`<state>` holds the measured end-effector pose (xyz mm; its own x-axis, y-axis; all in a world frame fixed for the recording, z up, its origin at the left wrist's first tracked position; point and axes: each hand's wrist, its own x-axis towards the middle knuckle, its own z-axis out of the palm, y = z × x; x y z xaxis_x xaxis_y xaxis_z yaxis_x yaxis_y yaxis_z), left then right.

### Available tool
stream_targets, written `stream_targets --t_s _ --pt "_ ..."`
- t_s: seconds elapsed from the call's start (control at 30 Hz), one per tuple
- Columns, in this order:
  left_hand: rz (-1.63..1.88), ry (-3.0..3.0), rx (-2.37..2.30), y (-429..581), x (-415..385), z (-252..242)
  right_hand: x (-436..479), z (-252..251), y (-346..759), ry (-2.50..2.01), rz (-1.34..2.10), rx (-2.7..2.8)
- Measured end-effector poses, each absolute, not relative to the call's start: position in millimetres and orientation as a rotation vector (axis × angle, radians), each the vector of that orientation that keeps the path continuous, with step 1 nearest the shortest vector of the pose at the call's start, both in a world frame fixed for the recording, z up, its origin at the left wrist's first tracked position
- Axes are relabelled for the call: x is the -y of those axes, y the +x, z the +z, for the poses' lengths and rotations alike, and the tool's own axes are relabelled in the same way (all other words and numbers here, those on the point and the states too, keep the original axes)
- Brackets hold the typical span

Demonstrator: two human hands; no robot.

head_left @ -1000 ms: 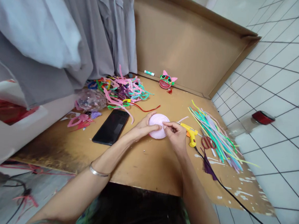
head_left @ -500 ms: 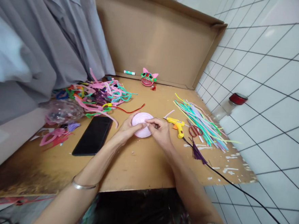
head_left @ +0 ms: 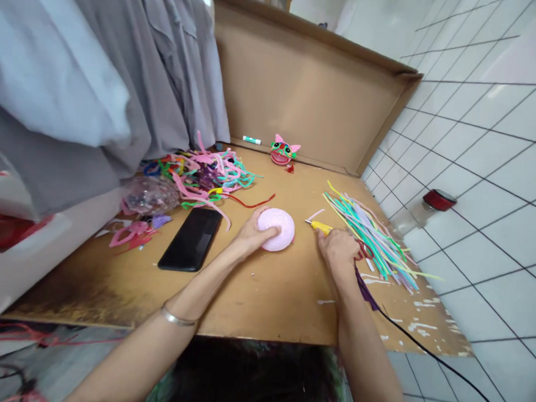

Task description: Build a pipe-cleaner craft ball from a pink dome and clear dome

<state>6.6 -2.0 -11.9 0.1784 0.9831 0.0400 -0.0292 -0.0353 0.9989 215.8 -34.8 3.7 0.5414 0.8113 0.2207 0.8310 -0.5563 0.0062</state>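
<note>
My left hand (head_left: 253, 232) holds a pale lilac coiled disc (head_left: 281, 223) by its left side, thumb lying across its face. The coil looks wound from fuzzy pipe cleaner. To the right, my right hand (head_left: 339, 247) is closed over the handle of a yellow hot glue gun (head_left: 322, 227), whose metal nozzle points left. That hand hides most of the gun's grip and trigger. A short lilac pipe cleaner piece (head_left: 316, 214) lies by the nozzle. Red-handled scissors (head_left: 364, 250) are partly hidden just right of my right hand.
Loose pipe cleaners (head_left: 375, 239) lie at the right, a tangled pile (head_left: 215, 170) at the back left. A black phone (head_left: 191, 238) rests left of my left hand. A cat-eared ornament (head_left: 282, 151) stands by the cardboard wall (head_left: 312, 88). The glue gun's black cord (head_left: 417, 339) runs off right.
My right hand has left the lilac disc and moved right onto the glue gun. My left hand still holds the disc. The whole view has shifted slightly.
</note>
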Motion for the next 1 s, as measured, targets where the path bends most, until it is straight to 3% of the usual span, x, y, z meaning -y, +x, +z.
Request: stream_targets --t_s 0.3,0.57,1.0 --pt "1.127 1.258 -1.014 5 -4 -16 24 -5 233 -2.748 -0.112 1.263" --pt "1.163 1.257 -1.062 2 -7 -15 33 -14 238 -2.3 -0.304 1.144" --pt "1.125 1.312 -1.018 -4 -9 -16 37 -6 214 -1.696 -0.297 1.259"
